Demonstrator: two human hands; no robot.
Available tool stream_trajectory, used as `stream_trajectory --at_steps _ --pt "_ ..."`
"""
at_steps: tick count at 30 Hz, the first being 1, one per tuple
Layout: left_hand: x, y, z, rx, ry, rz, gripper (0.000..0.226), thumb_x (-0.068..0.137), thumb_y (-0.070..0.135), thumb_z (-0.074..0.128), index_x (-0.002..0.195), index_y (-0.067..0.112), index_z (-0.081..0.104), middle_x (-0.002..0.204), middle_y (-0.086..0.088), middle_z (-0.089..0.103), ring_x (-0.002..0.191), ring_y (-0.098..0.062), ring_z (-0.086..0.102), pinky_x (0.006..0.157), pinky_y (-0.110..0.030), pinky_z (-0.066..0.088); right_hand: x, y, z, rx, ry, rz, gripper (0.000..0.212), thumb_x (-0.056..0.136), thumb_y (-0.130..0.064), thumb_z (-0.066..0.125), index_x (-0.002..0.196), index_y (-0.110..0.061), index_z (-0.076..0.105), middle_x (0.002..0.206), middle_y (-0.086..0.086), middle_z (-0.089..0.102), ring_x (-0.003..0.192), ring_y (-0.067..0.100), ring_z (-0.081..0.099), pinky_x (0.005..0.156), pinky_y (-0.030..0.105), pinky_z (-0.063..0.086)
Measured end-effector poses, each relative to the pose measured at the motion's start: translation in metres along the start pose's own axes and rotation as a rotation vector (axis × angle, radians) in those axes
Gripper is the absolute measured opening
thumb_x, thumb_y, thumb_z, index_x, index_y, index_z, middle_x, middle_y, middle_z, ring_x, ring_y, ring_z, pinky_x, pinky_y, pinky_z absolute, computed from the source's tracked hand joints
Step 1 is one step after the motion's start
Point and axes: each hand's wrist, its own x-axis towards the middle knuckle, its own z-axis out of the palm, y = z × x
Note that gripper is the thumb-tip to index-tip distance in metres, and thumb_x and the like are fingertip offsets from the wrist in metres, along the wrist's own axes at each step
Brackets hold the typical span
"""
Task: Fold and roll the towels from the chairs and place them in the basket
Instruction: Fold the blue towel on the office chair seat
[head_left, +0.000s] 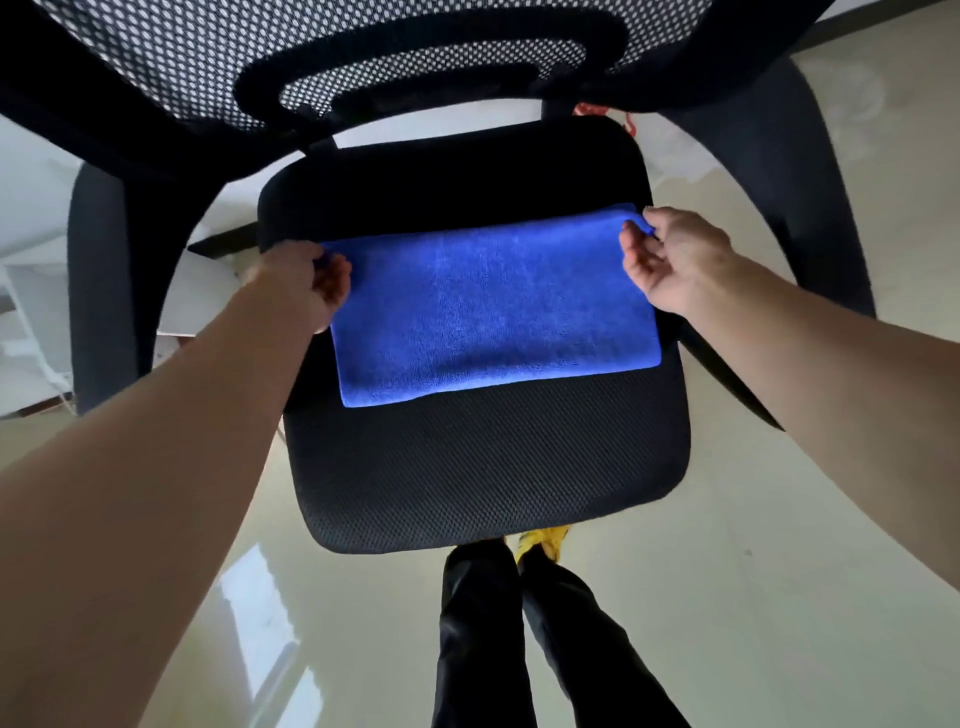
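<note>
- Head view, looking down: found blue towel lying flat as a wide rectangle across the middle of the chair seat, long edges running left to right
- Noted left hand pinching the far left corner, fingers curled round the cloth edge
- Noted right hand pinching the far right corner between thumb and fingertips, remaining fingers loosely curled
- Judged both far corners gripped at once so the far edge can travel as one straight line toward the near edge
- Took the seat as the place chosen to fold on, being flat and wide enough to carry the whole towel
- Read near edge as rounded and thick: probably a fold already made, not certain
- Logged mesh backrest above, pale floor beneath, black trouser legs at the seat's front
- Could not locate basket in this view; rolling and placing judged not yet begun
</note>
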Motion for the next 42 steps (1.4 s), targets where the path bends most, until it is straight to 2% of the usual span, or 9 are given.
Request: stream_trajectory --at_steps 4,7,10,13,17,23,28,33,42 --pt "0.009 0.001 0.006 0.029 0.065 0.081 0.019 0.097 0.021 0.050 0.082 0.010 0.055 0.061 -0.003 0.063 0.051 -0.012 0.061 0.047 -0.019 0.052 0.011 0.004 0.008 -0.068 0.017 -0.097 0.013 0.089 -0.014 0.064 0.101 -0.009 0.064 0.101 0.007 0.073 0.075 0.012 0.073 0.057 0.022 0.055" --pt "0.003 -0.008 0.013 0.294 0.232 0.408 0.022 0.083 0.018 0.054 0.100 0.008 0.064 0.086 -0.010 0.067 0.067 -0.021 0.065 0.055 -0.027 0.054 0.012 0.019 0.012 -0.453 0.146 -0.581 0.031 0.085 -0.013 0.060 0.116 -0.015 0.059 0.105 0.002 0.069 0.081 0.013 0.069 0.074 0.028 0.057" --pt "-0.019 -0.040 0.027 0.663 0.176 0.751 0.025 0.081 0.013 0.052 0.096 0.021 0.069 0.073 0.001 0.065 0.059 -0.014 0.060 0.055 -0.027 0.049 -0.007 0.052 0.031 -0.819 -0.080 -1.029 0.027 0.088 -0.010 0.054 0.113 -0.009 0.066 0.101 -0.002 0.067 0.085 0.010 0.062 0.081 0.023 0.051" --pt "-0.015 -0.067 0.034 0.943 -0.060 0.793 0.031 0.088 0.012 0.052 0.114 0.020 0.068 0.086 -0.003 0.066 0.064 -0.015 0.059 0.061 -0.024 0.048 -0.010 0.080 0.048 -0.980 -0.348 -0.917 0.031 0.090 -0.003 0.051 0.116 -0.008 0.066 0.111 0.004 0.066 0.083 0.014 0.061 0.078 0.025 0.049" --pt "0.013 -0.058 0.021 0.974 -0.065 0.732 0.043 0.087 0.010 0.053 0.127 0.022 0.060 0.123 -0.011 0.054 0.075 -0.023 0.061 0.053 -0.016 0.046 0.016 0.051 0.036 -0.617 -0.142 -0.562 0.037 0.091 0.002 0.051 0.124 -0.010 0.063 0.087 -0.009 0.065 0.065 0.002 0.057 0.060 0.022 0.050" --pt "-0.026 -0.083 0.009 1.190 -0.006 1.054 0.034 0.085 0.008 0.057 0.117 0.015 0.066 0.118 -0.010 0.053 0.088 -0.030 0.061 0.070 -0.037 0.052 0.000 0.057 -0.001 -1.046 -0.081 -1.179 0.031 0.083 -0.004 0.051 0.111 -0.008 0.066 0.114 0.012 0.060 0.085 0.022 0.062 0.081 0.028 0.051" --pt "-0.049 -0.142 0.003 1.271 -0.245 0.891 0.024 0.090 0.015 0.054 0.109 0.020 0.069 0.098 -0.006 0.067 0.086 -0.028 0.064 0.077 -0.042 0.052 -0.043 0.133 -0.006 -1.048 -0.401 -0.749 0.011 0.085 -0.006 0.062 0.087 -0.008 0.074 0.080 0.004 0.073 0.072 0.017 0.069 0.071 0.031 0.053" --pt "-0.036 -0.148 -0.036 1.272 -0.167 0.876 0.021 0.088 0.012 0.057 0.106 0.018 0.066 0.089 -0.004 0.065 0.076 -0.026 0.063 0.071 -0.043 0.053 -0.031 0.119 -0.059 -0.726 -0.192 -0.362 0.011 0.086 0.000 0.062 0.081 -0.007 0.070 0.055 -0.006 0.067 0.048 0.004 0.065 0.046 0.008 0.042" --pt "-0.035 -0.129 -0.068 0.858 0.136 0.333 0.015 0.086 0.021 0.061 0.077 0.009 0.064 0.078 -0.015 0.070 0.070 -0.031 0.065 0.072 -0.044 0.057 -0.015 0.092 -0.082 -0.669 0.150 -0.145 0.011 0.085 -0.019 0.058 0.081 -0.010 0.061 0.073 0.008 0.069 0.053 0.014 0.062 0.057 0.027 0.050"
